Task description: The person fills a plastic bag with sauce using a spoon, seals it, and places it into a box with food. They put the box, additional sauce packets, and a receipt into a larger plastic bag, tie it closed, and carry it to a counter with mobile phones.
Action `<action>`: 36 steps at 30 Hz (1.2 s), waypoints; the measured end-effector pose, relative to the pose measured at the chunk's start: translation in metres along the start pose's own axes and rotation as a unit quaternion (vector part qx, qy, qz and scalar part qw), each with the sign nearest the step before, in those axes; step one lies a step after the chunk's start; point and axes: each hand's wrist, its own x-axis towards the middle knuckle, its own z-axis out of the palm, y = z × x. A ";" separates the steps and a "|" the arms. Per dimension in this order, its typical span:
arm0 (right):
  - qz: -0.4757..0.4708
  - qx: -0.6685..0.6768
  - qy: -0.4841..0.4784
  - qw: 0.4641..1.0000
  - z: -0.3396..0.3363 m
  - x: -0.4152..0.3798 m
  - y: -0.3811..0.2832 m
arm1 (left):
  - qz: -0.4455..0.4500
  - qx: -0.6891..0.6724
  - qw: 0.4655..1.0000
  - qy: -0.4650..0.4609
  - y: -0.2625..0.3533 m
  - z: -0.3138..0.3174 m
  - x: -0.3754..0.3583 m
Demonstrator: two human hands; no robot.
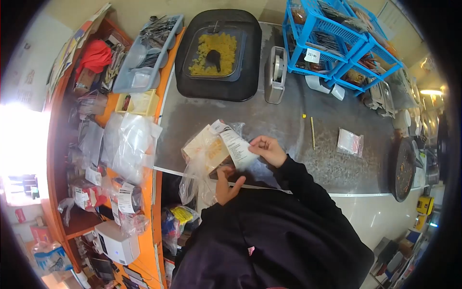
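Observation:
A white printed paper slip (234, 147) is pinched at its right edge by my right hand (267, 149), its upper end reaching over a clear plastic bag (210, 156). The bag lies near the table's front edge and holds a cream card and some small yellowish pieces. My left hand (228, 186) is at the bag's lower right side, thumb and fingers apart, with nothing visible in it; part of its fingers lies in shadow under the slip.
Behind is a black tray (184, 72) bearing a tub of yellow food with a dark scoop. A metal scale (275, 89), blue baskets (308, 38), a small packet (350, 143) and a yellow stick (312, 133) are on the table (288, 120). Orange shelves (110, 101) stand left.

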 end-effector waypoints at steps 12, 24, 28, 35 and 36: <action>0.022 0.034 -0.032 0.999 -0.008 -0.035 0.027 | -0.089 -0.051 0.993 0.060 0.030 0.016 0.005; -0.005 0.000 -0.038 0.999 -0.020 -0.058 0.044 | -0.080 -0.172 0.977 0.092 0.025 0.041 -0.005; -0.151 -0.500 0.321 0.790 -0.060 -0.067 0.017 | -0.098 -0.319 0.938 0.094 0.029 0.050 -0.003; -0.168 -0.626 0.413 0.640 -0.165 -0.056 0.040 | -0.170 -0.348 0.914 0.121 0.006 0.054 -0.013; -0.179 -0.467 0.384 0.776 -0.151 -0.055 0.027 | -0.178 -0.356 0.910 0.115 0.004 0.055 -0.011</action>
